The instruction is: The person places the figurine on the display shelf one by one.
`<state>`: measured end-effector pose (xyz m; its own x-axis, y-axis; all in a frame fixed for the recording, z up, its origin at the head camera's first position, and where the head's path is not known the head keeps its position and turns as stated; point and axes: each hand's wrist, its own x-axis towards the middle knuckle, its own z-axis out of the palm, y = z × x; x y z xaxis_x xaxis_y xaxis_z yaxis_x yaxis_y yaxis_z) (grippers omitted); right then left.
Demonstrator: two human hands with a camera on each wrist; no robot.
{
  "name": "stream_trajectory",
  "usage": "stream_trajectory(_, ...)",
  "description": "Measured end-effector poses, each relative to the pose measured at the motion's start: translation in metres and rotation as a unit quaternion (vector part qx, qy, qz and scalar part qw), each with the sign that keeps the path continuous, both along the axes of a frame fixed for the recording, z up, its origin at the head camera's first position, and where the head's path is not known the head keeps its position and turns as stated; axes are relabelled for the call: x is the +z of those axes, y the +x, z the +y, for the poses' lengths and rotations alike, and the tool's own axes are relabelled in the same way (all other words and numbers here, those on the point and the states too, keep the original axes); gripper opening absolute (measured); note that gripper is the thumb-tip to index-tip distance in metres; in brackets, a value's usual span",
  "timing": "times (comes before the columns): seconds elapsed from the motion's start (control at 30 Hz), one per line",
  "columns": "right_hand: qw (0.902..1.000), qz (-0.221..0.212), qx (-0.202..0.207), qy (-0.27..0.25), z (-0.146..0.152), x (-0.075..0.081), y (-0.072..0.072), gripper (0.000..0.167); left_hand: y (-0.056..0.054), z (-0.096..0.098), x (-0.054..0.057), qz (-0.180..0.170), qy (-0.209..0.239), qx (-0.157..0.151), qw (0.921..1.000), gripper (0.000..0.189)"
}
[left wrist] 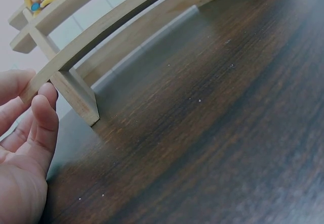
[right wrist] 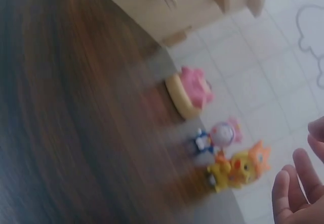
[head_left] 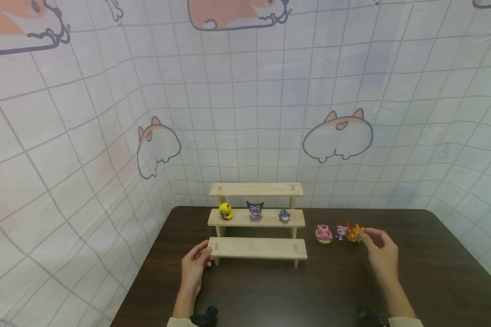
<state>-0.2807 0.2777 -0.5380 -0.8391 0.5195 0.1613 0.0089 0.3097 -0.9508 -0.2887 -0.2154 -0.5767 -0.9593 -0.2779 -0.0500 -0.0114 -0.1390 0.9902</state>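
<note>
A three-step wooden display stand (head_left: 258, 248) stands on the dark table. My left hand (head_left: 194, 268) pinches the left end of its lowest board, thumb above and fingers below, as the left wrist view also shows. On the middle step sit a yellow figurine (head_left: 225, 211), a black-and-purple figurine (head_left: 255, 211) and a small blue-grey figurine (head_left: 284, 215). My right hand (head_left: 382, 256) is beside an orange-and-yellow figurine (head_left: 355, 233) on the table. In the right wrist view its fingers (right wrist: 281, 193) are spread and apart from that figurine.
A pink figurine on a tan base (head_left: 323, 234) and a small pink-and-white figurine (head_left: 341, 233) stand right of the stand, in a row with the orange-and-yellow one. Behind the table (head_left: 286, 295) hangs a white grid-patterned curtain (head_left: 249, 113) with dog drawings.
</note>
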Motion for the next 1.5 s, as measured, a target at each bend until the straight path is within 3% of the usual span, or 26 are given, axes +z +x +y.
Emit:
stream_trajectory(0.17,0.9993,-0.034,0.015,0.002,0.019,-0.007,-0.005,0.045,0.000,0.000,0.000,-0.003,-0.004,-0.003,1.0000,0.046)
stream_trajectory(0.37,0.9914,-0.088,0.092,0.031,0.037,-0.017,-0.012,0.070,0.000,0.000,0.003,-0.004,-0.002,0.001,1.0000,0.044)
stream_trajectory(0.5,0.9825,-0.096,0.149,0.057,0.044,-0.023,-0.016,0.074,0.001,0.000,0.002,-0.002,0.002,0.001,1.0000,0.043)
stream_trajectory(0.63,0.9751,-0.098,0.179,0.086,0.047,-0.026,-0.021,0.076,0.000,0.000,0.001,-0.001,0.000,0.003,1.0000,0.043)
stream_trajectory(1.07,0.9723,-0.115,0.179,0.096,0.045,-0.030,-0.036,0.072,-0.001,-0.001,-0.002,0.002,0.005,0.002,1.0000,0.042)
stream_trajectory(1.5,0.9767,-0.117,0.160,0.082,0.043,-0.034,-0.039,0.073,-0.001,-0.002,-0.003,0.007,0.008,0.003,0.9999,0.042)
